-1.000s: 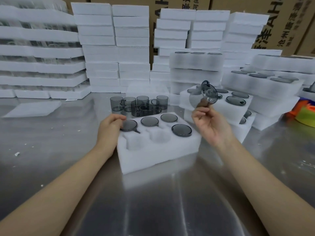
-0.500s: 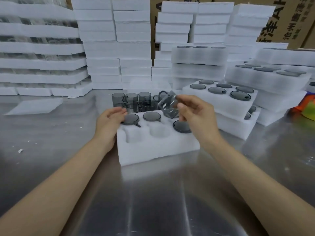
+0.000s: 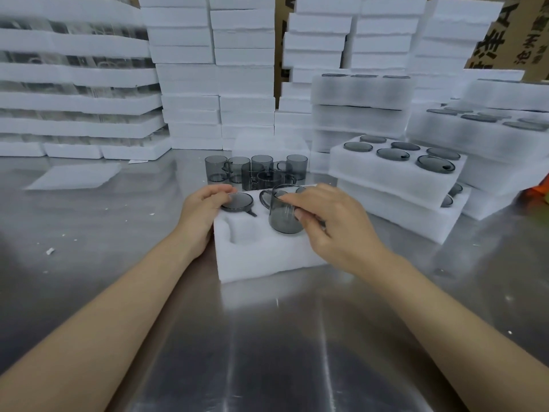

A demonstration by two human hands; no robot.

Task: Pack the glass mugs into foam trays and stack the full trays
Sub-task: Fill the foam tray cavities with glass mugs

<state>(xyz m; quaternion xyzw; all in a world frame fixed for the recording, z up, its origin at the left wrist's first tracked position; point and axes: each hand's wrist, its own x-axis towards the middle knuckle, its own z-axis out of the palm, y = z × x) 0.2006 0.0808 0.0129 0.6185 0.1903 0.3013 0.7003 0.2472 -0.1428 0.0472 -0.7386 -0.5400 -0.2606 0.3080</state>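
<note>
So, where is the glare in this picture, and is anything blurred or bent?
Head view: light glares in streaks on the steel table near the camera; the wide lens bows the foam stacks at the left edge, which look soft; the grey glass mug in the right hand, at the foam tray, is sharp.

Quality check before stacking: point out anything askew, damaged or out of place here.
Nothing looks broken. White foam crumbs lie scattered on the metal table at left, and a loose foam sheet lies apart behind them. The mug in the right hand is not yet seated in the tray.
</note>
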